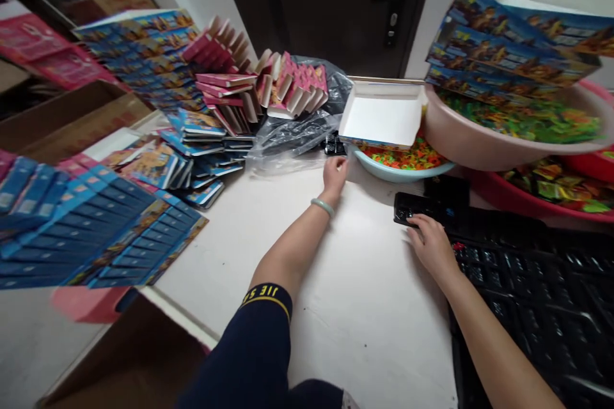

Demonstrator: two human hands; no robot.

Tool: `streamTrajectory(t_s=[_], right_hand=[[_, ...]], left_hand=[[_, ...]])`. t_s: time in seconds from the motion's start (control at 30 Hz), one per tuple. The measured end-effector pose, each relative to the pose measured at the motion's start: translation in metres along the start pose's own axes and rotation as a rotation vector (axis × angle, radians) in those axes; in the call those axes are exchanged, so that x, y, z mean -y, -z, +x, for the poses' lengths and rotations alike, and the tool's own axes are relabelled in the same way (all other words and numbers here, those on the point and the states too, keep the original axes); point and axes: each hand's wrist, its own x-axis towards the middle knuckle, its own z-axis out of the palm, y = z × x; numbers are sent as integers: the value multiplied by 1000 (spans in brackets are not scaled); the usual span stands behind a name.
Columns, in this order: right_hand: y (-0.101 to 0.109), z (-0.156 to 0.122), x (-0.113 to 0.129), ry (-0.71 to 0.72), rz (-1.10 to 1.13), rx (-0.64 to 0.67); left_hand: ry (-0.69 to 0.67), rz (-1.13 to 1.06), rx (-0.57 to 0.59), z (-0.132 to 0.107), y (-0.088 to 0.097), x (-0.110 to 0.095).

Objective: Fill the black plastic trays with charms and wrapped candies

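Observation:
My left hand (336,176), with a pale green bangle at the wrist, is closed with its fingers curled in. Whatever it may hold is hidden. It is beside a light blue basin (400,170) of small orange and green pieces, just in front of a small black plastic piece (334,144). On the right, my right hand (430,241) has its fingertips and thumb at the near edge of a black plastic tray (417,206) with small moulded hollows. Many similar black trays (532,294) are spread beside that arm.
Blue boxes (110,223) and pink boxes (292,86) are stacked at left and behind, near a clear plastic bag (288,144). An open white-lined box (381,115) rests on the blue basin. A pink basin (508,150) bears more boxes. A cardboard carton (139,345) stands at the table's left edge.

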Motion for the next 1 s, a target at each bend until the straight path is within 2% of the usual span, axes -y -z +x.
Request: streamTrajectory(t_s=[0.1, 0.2, 0.3, 0.4, 0.47, 0.53, 0.6, 0.67, 0.7, 0.77, 0.83, 0.9, 1.0], right_hand=[[-2, -16, 6, 65, 103, 91], [-2, -35, 15, 61, 159, 183], [-3, -48, 19, 11, 181, 224], [-5, -54, 22, -43, 227, 250], [-7, -56, 26, -62, 278, 286], [-9, -56, 36, -71, 345, 330], [-12, -53, 51, -90, 440, 343], [-17, -48, 73, -149, 573, 302], [-20, -44, 86, -200, 662, 270], [-24, -36, 109, -366, 890, 190], [-27, -30, 126, -560, 1210, 96], [-25, -32, 133, -692, 1432, -26], [-14, -48, 130, -777, 1531, -104]], left_hand=[[197, -14, -111, 57, 20, 16], [325, -62, -104, 95, 18, 22], [410, -137, -66, 107, 4, 18], [434, -202, -34, 97, 4, 11], [414, -225, -9, 78, 19, 8], [362, -229, 20, 49, 45, 6], [285, -209, 40, 10, 74, 4], [191, -176, 52, -36, 98, 2], [105, -146, 80, -60, 107, 1], [-347, 52, 173, -106, 118, 0], [-683, 157, 243, -141, 122, -1], [-888, 181, 300, -163, 124, 1], [-1016, 182, 375, -176, 122, 2]])
